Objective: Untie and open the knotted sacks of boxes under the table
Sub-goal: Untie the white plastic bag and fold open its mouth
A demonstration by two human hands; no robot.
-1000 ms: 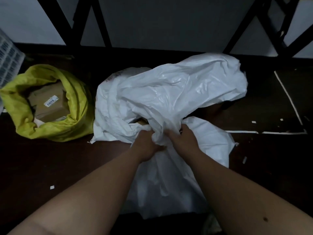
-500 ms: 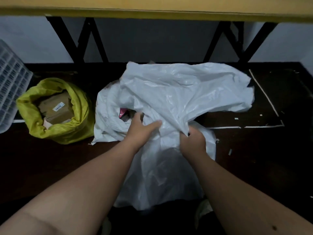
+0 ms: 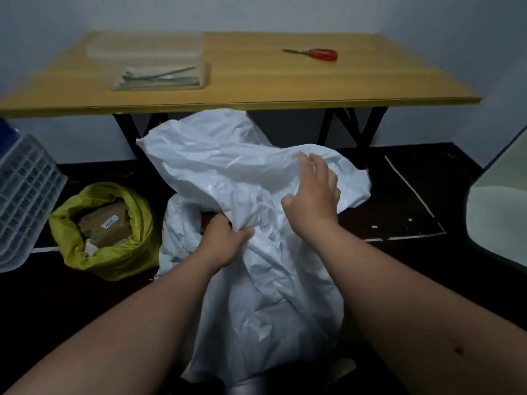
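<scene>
A big crumpled white sack [image 3: 228, 163] lies on the dark floor in front of the table, its loose upper part billowed up toward the table edge. My left hand [image 3: 225, 240] grips a fold of the white plastic at the sack's mouth. My right hand [image 3: 313, 192] is lifted with fingers spread, resting against the raised plastic. To the left stands a yellow sack [image 3: 114, 252], open at the top, with brown cardboard boxes [image 3: 105, 226] showing inside. What is in the white sack is mostly hidden.
A wooden table [image 3: 285, 86] on black legs stands behind the sacks, bearing a clear plastic tray [image 3: 159, 67] and red-handled scissors [image 3: 316, 54]. A white lattice crate [image 3: 22, 192] sits at far left. A pale object [image 3: 502, 218] fills the right edge.
My right hand let go of the bunched plastic and rose with fingers spread. The sack's top lifted higher. The view tilted up, showing the tabletop.
</scene>
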